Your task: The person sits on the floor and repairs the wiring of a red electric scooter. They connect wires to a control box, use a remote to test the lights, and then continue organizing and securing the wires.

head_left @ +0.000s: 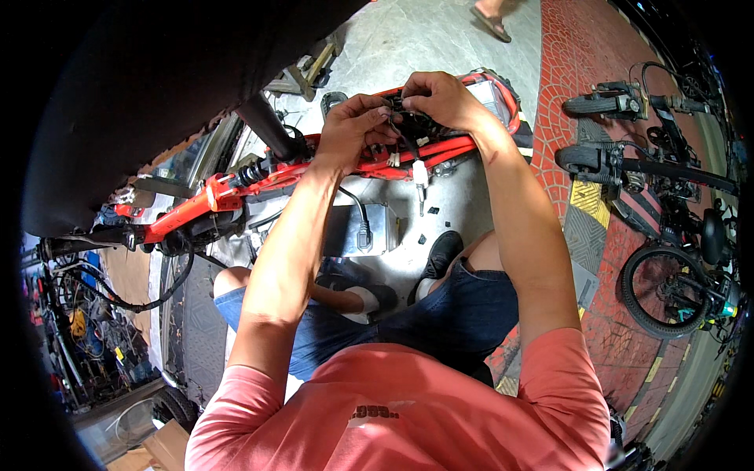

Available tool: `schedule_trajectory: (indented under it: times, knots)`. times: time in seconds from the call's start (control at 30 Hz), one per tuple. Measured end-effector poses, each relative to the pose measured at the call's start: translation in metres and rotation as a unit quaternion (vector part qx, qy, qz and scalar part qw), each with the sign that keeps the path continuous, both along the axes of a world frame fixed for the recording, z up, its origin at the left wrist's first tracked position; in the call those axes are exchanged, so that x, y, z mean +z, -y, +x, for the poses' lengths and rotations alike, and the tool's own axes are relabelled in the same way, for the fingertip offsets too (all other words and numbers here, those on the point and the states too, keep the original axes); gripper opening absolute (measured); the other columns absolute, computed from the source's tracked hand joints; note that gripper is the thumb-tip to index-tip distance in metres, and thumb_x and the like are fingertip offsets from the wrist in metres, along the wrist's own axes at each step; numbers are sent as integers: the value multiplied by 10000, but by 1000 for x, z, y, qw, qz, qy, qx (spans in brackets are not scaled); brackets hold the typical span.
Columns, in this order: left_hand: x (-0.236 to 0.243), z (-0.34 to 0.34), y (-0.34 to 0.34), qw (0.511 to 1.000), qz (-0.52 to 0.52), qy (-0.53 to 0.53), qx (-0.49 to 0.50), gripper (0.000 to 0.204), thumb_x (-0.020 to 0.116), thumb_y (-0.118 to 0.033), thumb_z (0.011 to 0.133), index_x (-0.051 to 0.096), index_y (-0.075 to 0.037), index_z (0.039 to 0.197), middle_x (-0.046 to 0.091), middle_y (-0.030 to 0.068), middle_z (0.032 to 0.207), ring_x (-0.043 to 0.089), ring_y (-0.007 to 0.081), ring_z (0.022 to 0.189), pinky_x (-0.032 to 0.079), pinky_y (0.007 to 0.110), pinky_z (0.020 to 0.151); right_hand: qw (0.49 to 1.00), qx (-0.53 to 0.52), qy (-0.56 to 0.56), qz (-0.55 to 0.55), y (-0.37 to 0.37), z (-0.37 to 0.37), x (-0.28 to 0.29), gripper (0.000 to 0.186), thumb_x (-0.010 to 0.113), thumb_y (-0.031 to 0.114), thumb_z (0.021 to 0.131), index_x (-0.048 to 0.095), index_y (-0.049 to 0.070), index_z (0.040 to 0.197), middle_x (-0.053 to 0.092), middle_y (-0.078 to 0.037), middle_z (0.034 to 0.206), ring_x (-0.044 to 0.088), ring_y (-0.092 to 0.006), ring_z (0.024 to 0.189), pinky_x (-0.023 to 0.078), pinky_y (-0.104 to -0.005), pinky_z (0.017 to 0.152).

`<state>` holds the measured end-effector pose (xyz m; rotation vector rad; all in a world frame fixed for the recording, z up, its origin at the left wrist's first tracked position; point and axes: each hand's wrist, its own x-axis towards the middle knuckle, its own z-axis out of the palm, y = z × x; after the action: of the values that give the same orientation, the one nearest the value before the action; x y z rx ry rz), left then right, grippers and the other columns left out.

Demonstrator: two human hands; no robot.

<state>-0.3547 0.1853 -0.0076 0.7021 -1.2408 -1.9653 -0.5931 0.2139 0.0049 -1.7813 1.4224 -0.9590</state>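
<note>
A red electric-bike frame (385, 166) lies across in front of me, with dark wiring (424, 129) bunched in its open middle. Over this opening, my left hand (357, 129) is closed in a pinch on a thin dark wire. Just to its right, my right hand (440, 98) has its fingers pinched on the same wiring; the exact spot is partly hidden by the fingers. From the frame hangs a cable ending in a white connector (420, 173), below my hands. A silver-grey box (499, 102) sits inside the frame's right end.
A dark metal-cased box (349, 231) with a black plug lead (364, 233) stands on the floor between my arms. Small black scraps (422, 239) lie near my shoe. At right are parked scooters (597, 161) and a bike wheel (664, 290). Another person's sandalled foot (492, 23) shows at top.
</note>
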Motion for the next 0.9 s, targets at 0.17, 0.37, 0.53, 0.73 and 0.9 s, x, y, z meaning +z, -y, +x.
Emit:
schedule_trajectory:
  times: [0.17, 0.37, 0.53, 0.73, 0.9]
  knots:
    - [18, -6, 0, 993, -32, 114, 22, 122, 705, -71, 1020, 726, 9, 1109, 775, 118, 918, 728, 152, 693, 609, 266, 608, 999, 19, 27, -1, 1, -3, -2, 139, 747, 75, 932, 747, 5, 1051, 771, -56, 909, 688, -122, 859, 556, -304, 798]
    - [33, -5, 5, 968, -99, 226, 31, 112, 693, -59, 988, 777, 2, 1030, 748, 63, 843, 661, 113, 609, 544, 252, 546, 999, 20, 44, -11, -4, -4, 3, 142, 748, 77, 942, 767, 3, 1062, 780, -53, 932, 686, -113, 873, 550, -286, 813]
    - [35, -10, 6, 947, -143, 287, -2, 130, 689, -72, 989, 779, 9, 1037, 719, 30, 810, 626, 91, 594, 526, 250, 538, 998, 31, 58, -11, -3, -6, -3, 134, 746, 81, 952, 773, 5, 1059, 780, -48, 923, 683, -105, 870, 547, -281, 809]
    - [40, -16, 10, 923, -166, 348, -15, 130, 687, -73, 982, 783, 3, 1028, 710, 26, 805, 615, 89, 598, 523, 254, 534, 998, 36, 51, -10, -7, -6, 1, 130, 754, 76, 945, 774, 8, 1053, 777, -52, 911, 682, -108, 854, 546, -281, 801]
    - [41, -15, 8, 926, -168, 339, -12, 128, 684, -70, 975, 786, 1, 1010, 708, 31, 805, 618, 97, 610, 537, 267, 545, 999, 26, 44, -7, -6, -5, 2, 132, 760, 80, 940, 773, 10, 1051, 777, -50, 905, 683, -111, 851, 547, -283, 793]
